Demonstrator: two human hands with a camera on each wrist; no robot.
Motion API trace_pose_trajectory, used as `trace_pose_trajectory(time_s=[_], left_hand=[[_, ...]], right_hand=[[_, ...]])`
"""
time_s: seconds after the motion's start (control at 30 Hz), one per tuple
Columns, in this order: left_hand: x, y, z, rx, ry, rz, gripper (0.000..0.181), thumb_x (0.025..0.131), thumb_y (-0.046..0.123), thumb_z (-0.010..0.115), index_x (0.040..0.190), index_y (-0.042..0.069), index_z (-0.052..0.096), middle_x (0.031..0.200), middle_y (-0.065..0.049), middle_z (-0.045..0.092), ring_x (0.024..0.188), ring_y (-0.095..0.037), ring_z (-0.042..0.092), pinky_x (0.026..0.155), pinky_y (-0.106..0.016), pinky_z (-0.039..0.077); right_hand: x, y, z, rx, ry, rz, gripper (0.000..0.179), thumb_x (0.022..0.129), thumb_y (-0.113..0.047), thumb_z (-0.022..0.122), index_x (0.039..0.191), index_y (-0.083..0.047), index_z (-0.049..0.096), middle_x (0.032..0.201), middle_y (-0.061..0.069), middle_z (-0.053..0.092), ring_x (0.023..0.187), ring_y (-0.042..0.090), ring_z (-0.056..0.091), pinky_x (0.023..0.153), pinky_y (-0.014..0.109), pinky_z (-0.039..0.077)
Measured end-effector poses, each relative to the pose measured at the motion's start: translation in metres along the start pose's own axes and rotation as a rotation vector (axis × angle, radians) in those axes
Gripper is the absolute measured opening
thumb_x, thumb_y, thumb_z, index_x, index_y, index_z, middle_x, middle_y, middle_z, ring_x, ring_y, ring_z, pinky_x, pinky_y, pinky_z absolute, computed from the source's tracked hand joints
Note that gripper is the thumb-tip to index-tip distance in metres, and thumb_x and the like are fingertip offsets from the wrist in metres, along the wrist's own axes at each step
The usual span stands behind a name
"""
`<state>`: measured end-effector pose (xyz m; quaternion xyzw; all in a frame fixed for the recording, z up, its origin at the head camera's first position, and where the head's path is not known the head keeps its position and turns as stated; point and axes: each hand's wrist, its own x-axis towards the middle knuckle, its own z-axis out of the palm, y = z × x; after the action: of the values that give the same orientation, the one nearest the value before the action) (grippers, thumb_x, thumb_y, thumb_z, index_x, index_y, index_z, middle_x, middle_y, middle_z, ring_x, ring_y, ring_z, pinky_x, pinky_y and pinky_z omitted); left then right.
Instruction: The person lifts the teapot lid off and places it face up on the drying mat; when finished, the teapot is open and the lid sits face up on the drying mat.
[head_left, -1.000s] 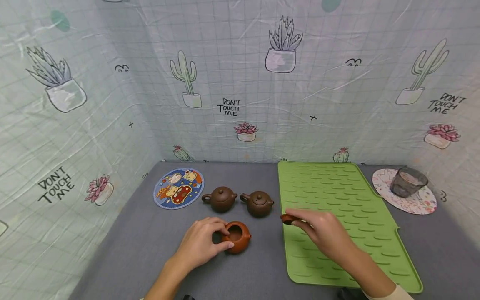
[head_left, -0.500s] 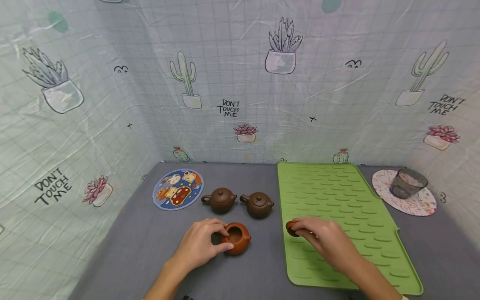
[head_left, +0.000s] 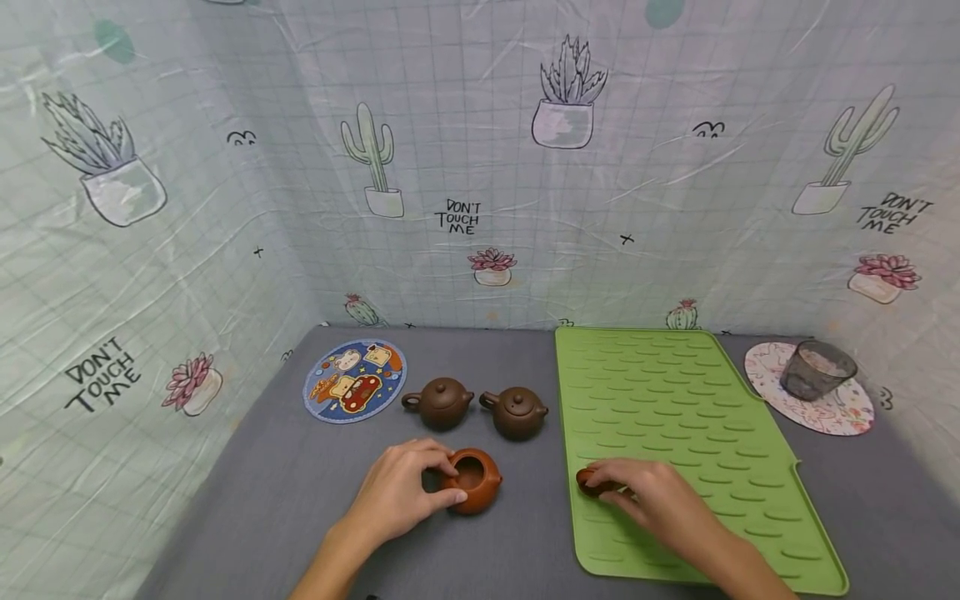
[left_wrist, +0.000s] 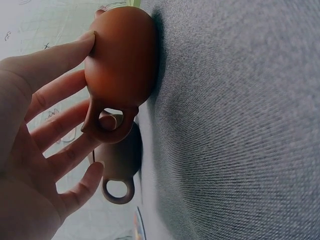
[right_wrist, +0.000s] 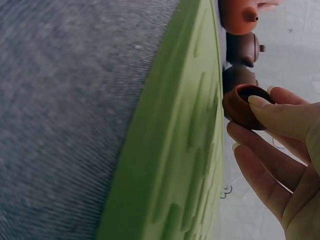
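An orange-brown teapot [head_left: 480, 483] stands upright on the grey cloth, its round mouth uncovered. My left hand [head_left: 401, 483] grips its rim by thumb and forefinger on the handle side; in the left wrist view the other fingers spread behind the loop handle [left_wrist: 117, 135]. Over the near left part of the green mat [head_left: 637, 392], my right hand [head_left: 656, 496] pinches a small teapot lid [head_left: 588, 482] of the same colour. The right wrist view shows the lid's hollow underside turned up, close to the mat; whether it touches is unclear.
Two dark brown lidded teapots, one on the left [head_left: 444, 404] and one on the right [head_left: 517, 412], stand behind the orange-brown one. A blue patterned coaster [head_left: 356, 382] lies back left. At back right a dark glass [head_left: 817, 371] sits on a pink-white coaster [head_left: 832, 412].
My right hand has brought the lid rightward, toward me and down over the green mat, tipping its hollow side up. The left hand stays on the teapot.
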<state>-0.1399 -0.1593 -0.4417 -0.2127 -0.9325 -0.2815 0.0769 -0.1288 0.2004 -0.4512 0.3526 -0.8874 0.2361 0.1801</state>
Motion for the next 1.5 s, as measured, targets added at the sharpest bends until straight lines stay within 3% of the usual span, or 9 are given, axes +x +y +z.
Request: trace_pose_trajectory(time_s=[0.4,0.9,1.3,1.5], left_hand=[[0.000,0.000,0.000,-0.026,-0.014,-0.009,0.020,0.074,0.034,0.091,0.086,0.025,0.079,0.106,0.013,0.076,0.098,-0.008,0.071,0.086,-0.033,0.058],[0.003,0.000,0.000,-0.044,-0.030,-0.034,0.020,0.073,0.035,0.092,0.087,0.026,0.079,0.106,0.013,0.076,0.098,-0.007,0.070,0.086,-0.032,0.058],[0.003,0.000,-0.002,-0.050,-0.033,-0.045,0.021,0.073,0.035,0.092,0.086,0.026,0.079,0.107,0.014,0.076,0.099,-0.007,0.070,0.087,-0.033,0.058],[0.002,0.000,-0.002,-0.044,-0.038,-0.056,0.020,0.073,0.036,0.092,0.085,0.028,0.078,0.107,0.015,0.076,0.099,-0.006,0.070,0.087,-0.033,0.057]], right_hand=[[-0.002,0.003,0.003,0.042,-0.061,0.098,0.031,0.075,-0.004,0.086,0.096,-0.024,0.075,0.100,-0.006,0.080,0.090,0.014,0.078,0.069,0.019,0.059],[0.005,0.009,-0.010,0.240,-0.302,0.277,0.026,0.087,-0.004,0.076,0.108,-0.019,0.071,0.107,-0.001,0.078,0.091,0.010,0.076,0.075,0.021,0.061],[0.002,0.012,-0.006,0.212,-0.275,0.291,0.026,0.090,-0.011,0.075,0.113,-0.019,0.066,0.105,-0.003,0.077,0.091,0.011,0.074,0.073,0.024,0.060],[0.003,0.015,-0.006,0.255,-0.295,0.329,0.024,0.090,-0.011,0.075,0.111,-0.018,0.066,0.104,-0.005,0.076,0.090,0.006,0.072,0.073,0.023,0.059]])
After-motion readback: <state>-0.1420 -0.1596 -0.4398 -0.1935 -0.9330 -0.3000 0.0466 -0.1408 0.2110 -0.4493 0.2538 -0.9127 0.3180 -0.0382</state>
